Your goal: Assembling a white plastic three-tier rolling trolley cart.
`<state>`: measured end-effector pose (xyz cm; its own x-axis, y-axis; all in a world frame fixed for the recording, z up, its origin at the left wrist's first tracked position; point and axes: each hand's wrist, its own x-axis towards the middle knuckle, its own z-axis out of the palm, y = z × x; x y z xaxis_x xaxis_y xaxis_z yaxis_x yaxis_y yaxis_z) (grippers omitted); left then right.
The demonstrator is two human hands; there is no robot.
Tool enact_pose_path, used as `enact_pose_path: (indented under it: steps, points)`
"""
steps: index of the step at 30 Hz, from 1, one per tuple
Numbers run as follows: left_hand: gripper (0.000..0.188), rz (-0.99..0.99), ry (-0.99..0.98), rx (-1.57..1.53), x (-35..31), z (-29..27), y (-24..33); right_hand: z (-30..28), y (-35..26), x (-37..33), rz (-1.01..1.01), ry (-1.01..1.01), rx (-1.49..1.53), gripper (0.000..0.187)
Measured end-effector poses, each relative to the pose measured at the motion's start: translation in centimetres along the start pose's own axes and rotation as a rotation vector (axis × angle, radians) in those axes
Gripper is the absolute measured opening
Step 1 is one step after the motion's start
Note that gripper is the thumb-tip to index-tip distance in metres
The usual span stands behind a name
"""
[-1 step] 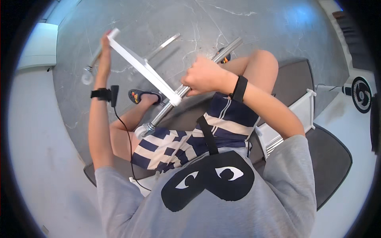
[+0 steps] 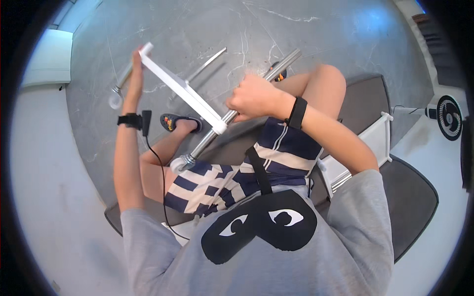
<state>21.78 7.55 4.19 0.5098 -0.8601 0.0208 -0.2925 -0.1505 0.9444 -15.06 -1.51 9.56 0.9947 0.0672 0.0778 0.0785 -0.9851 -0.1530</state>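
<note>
A partly built wheeled rack hangs in front of me, tilted: a white shelf edge point(image 2: 182, 91) with metal poles and casters at its corners. My right hand point(image 2: 254, 96) is closed around the near metal pole point(image 2: 286, 63), just above the white corner sleeve. At that pole's lower end, a caster wheel point(image 2: 181, 164) sits close to my thigh. My left hand point(image 2: 137, 76), slightly blurred, grips the rack's far-left corner, its fingers partly hidden. Below that hand, another caster point(image 2: 115, 100) hangs off the left pole. A thin metal bar point(image 2: 207, 64) shows beyond the shelf edge.
I sit on a dark grey cushioned seat point(image 2: 365, 98). Beside my right arm lies another white shelf piece point(image 2: 373, 140) with metal tubes. A black and white fan point(image 2: 449, 117) stands at far right. A black cable point(image 2: 160, 182) runs from my left wrist strap. Grey marbled floor point(image 2: 197, 24) lies ahead.
My left hand and the rack's left corner have shifted a little to the right. The near caster has moved slightly right too. My right hand keeps its hold on the pole.
</note>
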Motion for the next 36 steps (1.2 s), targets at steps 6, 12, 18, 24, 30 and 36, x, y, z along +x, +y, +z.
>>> enact_pose_path:
  steps: [6,12,18,24,30,36]
  points:
    - [0.081,-0.095,-0.229,0.189,-5.0,2.2,-3.8,1.4,2.6,-0.2,0.161,0.081,0.147,0.035]
    - [0.099,0.105,-0.358,0.759,-15.3,6.2,10.5,-1.2,2.6,-1.1,0.266,0.164,0.157,0.032]
    - [0.077,1.034,-0.198,0.782,-11.6,9.9,16.7,-5.4,0.0,-0.2,0.201,0.167,0.211,0.027]
    - [0.050,1.364,-0.425,0.491,-11.4,9.8,19.7,-11.5,-1.7,-0.7,0.083,-0.276,0.638,0.030]
    - [0.022,1.371,-0.579,0.723,-14.5,10.5,21.6,-13.2,-1.6,2.0,0.374,-1.567,1.020,0.035]
    - [0.023,1.347,-0.570,0.643,-14.4,10.7,20.5,-12.5,-3.5,-1.5,0.220,-0.689,0.399,0.035]
